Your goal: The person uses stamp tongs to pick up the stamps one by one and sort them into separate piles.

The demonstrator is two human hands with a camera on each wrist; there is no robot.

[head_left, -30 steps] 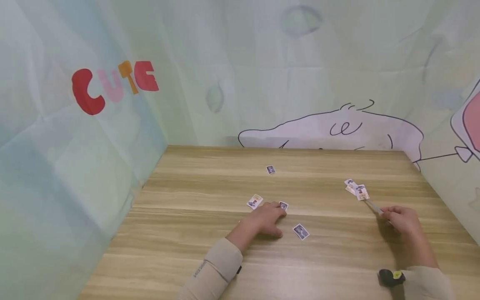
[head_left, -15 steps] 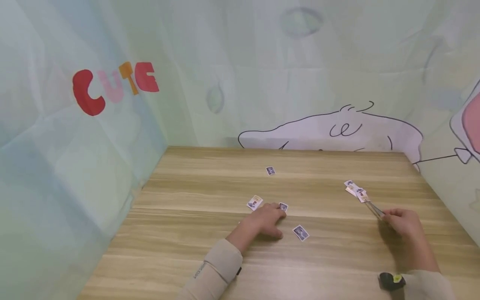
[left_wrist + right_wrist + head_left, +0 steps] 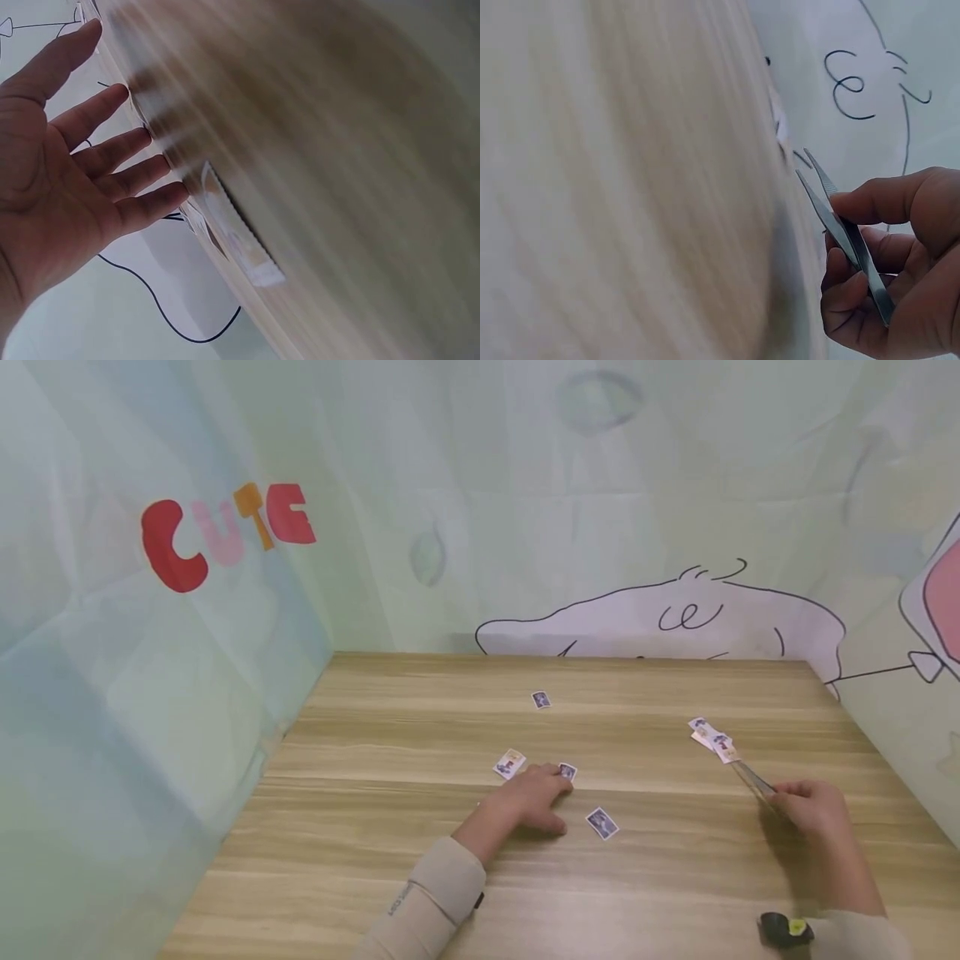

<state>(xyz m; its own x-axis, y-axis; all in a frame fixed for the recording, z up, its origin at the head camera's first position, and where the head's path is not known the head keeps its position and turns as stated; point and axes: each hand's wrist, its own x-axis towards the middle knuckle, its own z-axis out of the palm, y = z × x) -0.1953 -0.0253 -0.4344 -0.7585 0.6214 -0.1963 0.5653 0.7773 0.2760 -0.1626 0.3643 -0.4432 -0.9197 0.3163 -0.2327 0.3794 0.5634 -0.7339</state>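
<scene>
My right hand (image 3: 813, 806) holds steel tweezers (image 3: 840, 232) between thumb and fingers. In the right wrist view their tips stand apart with nothing between them. Just beyond the tips, overlapping picture stamps (image 3: 712, 741) lie on the right side of the table. My left hand (image 3: 531, 795) is spread low over the tabletop, its fingers fairly straight in the left wrist view. By its fingertips is a dark stamp (image 3: 568, 772), partly covered by the hand; whether they touch it I cannot tell. A perforated stamp (image 3: 236, 232) shows below the little finger in the left wrist view.
A light stamp (image 3: 509, 764) lies left of my left hand. One dark stamp (image 3: 602, 823) is nearer me, another (image 3: 541, 700) farther back. The wood-grain table (image 3: 390, 710) meets printed cloth walls (image 3: 420, 485) at its back and sides.
The tweezers have opened and let go of a stamp, which now lies flat on the overlapping ones. My right hand has drawn back slightly. The left hand has stayed in place.
</scene>
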